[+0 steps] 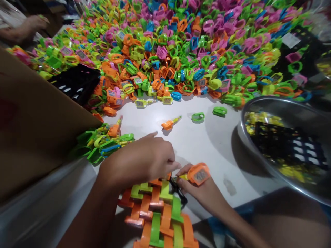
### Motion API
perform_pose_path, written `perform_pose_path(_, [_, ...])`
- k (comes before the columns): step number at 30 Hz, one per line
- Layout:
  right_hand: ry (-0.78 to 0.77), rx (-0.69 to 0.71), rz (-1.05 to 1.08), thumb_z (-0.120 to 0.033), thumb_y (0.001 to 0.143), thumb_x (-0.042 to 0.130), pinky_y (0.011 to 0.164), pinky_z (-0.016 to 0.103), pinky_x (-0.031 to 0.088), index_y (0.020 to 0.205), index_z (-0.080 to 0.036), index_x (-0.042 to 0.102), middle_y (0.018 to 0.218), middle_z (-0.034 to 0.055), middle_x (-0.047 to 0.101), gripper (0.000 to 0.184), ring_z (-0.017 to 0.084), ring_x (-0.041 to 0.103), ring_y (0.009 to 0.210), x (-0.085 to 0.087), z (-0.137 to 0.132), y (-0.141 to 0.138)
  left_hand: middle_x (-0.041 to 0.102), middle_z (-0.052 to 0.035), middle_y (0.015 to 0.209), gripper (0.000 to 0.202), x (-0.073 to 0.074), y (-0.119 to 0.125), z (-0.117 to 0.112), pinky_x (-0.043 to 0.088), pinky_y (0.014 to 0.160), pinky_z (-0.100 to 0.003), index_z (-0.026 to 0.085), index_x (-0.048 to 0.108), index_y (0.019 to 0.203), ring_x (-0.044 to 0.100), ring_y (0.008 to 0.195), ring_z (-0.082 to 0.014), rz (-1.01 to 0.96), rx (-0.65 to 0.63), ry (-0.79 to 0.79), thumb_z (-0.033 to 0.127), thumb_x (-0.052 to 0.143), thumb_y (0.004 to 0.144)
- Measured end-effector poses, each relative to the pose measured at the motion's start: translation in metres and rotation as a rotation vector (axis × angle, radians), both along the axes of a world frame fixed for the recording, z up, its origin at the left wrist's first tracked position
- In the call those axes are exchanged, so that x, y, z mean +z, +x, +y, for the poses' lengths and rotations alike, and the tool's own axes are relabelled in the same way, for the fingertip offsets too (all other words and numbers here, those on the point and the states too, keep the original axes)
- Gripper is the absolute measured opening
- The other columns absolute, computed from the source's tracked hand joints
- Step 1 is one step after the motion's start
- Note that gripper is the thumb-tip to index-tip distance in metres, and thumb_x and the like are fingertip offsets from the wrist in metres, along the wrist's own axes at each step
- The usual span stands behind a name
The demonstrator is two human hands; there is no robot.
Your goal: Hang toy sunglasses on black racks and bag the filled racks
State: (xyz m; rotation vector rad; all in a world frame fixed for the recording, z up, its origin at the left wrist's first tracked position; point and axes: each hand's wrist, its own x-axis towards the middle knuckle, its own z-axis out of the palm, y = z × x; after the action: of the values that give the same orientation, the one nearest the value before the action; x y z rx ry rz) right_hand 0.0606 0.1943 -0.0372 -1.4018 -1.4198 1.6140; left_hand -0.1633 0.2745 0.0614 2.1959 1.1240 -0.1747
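Note:
My right hand (pixel 192 184) pinches the thin yellow end of an orange toy watch (pixel 199 174), whose grey printed face points up. My left hand (pixel 152 155) is bent over the far edge of a black rack (pixel 178 193), its fingertips closed beside an orange piece. What those fingers hold, if anything, is hidden. Orange, green and yellow toy watches (pixel 157 213) stand packed in rows in the rack, close to my body. On the white table (pixel 144 120) beyond my hands lies an orange toy watch with a yellow-green stem (pixel 170 123).
A huge heap of coloured toy watches (pixel 165 51) covers the back. At right stands a metal bowl (pixel 243 120) with yellow pieces and a black rack (pixel 289 141). A cardboard box (pixel 38 131) is at left, near another black rack (pixel 74 82). Another person's hand (pixel 33 26) shows top left.

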Motion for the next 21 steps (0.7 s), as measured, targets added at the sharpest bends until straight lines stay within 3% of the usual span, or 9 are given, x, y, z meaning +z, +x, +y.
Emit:
perform_pose_path(3, [0.017, 0.069, 0.008, -0.037, 0.087, 0.076, 0.063, 0.029, 0.049, 0.096, -0.022, 0.075, 0.080, 0.0010, 0.072, 0.017, 0.016, 0.063, 0.068, -0.004, -0.001, -0.002, 0.051, 0.0011, 0.058, 0.051, 0.005, 0.000, 0.000, 0.025, 0.062, -0.035, 0.020, 0.057, 0.062, 0.034, 0.054, -0.0132, 0.063, 0.025, -0.058, 0.054, 0.055, 0.100])
perform_pose_path(7, [0.034, 0.145, 0.024, -0.032, 0.089, 0.072, 0.062, 0.029, 0.046, 0.093, -0.021, 0.072, 0.077, 0.0002, 0.071, 0.011, 0.016, 0.059, 0.066, -0.006, -0.003, -0.005, 0.043, 0.0017, 0.054, 0.048, 0.014, 0.001, -0.001, 0.018, 0.055, -0.035, 0.020, 0.050, 0.057, 0.026, 0.052, -0.0128, 0.134, 0.083, -0.077, 0.050, 0.058, 0.094])
perform_pose_path(9, [0.153, 0.200, -0.030, -0.024, 0.090, 0.067, 0.063, 0.028, 0.044, 0.086, -0.023, 0.065, 0.078, -0.0011, 0.068, 0.005, 0.015, 0.058, 0.068, -0.001, -0.003, -0.005, 0.043, 0.0013, 0.053, 0.045, 0.016, 0.002, -0.001, 0.019, 0.055, -0.035, 0.020, 0.051, 0.057, 0.027, 0.052, -0.0128, 0.156, 0.093, -0.091, 0.047, 0.060, 0.092])
perform_pose_path(13, [0.314, 0.386, -0.187, -0.010, 0.090, 0.056, 0.062, 0.026, 0.039, 0.078, -0.023, 0.052, 0.078, -0.0022, 0.064, 0.018, 0.014, 0.055, 0.068, 0.025, 0.002, -0.011, 0.046, 0.0009, 0.053, 0.042, 0.018, 0.003, -0.002, 0.022, 0.054, -0.034, 0.021, 0.054, 0.057, 0.031, 0.051, -0.0131, 0.198, 0.107, -0.105, 0.047, 0.060, 0.090])
perform_pose_path(17, [0.295, 0.473, -0.210, -0.004, 0.085, 0.054, 0.070, 0.029, 0.047, 0.084, -0.023, 0.062, 0.092, 0.0014, 0.073, 0.021, 0.018, 0.064, 0.078, 0.045, 0.009, -0.021, 0.048, 0.0005, 0.053, 0.044, 0.019, 0.003, -0.002, 0.023, 0.054, -0.035, 0.021, 0.056, 0.057, 0.033, 0.051, -0.0133, 0.180, 0.086, -0.099, 0.048, 0.057, 0.091])
perform_pose_path(21, [0.283, 0.478, -0.155, -0.003, 0.083, 0.053, 0.071, 0.032, 0.052, 0.092, -0.026, 0.074, 0.091, 0.0020, 0.077, 0.032, 0.020, 0.066, 0.075, 0.045, 0.011, -0.026, 0.054, -0.0018, 0.054, 0.053, 0.023, 0.001, -0.002, 0.024, 0.053, -0.034, 0.021, 0.059, 0.057, 0.038, 0.051, -0.0137, 0.119, 0.087, -0.133, 0.059, 0.055, 0.093])
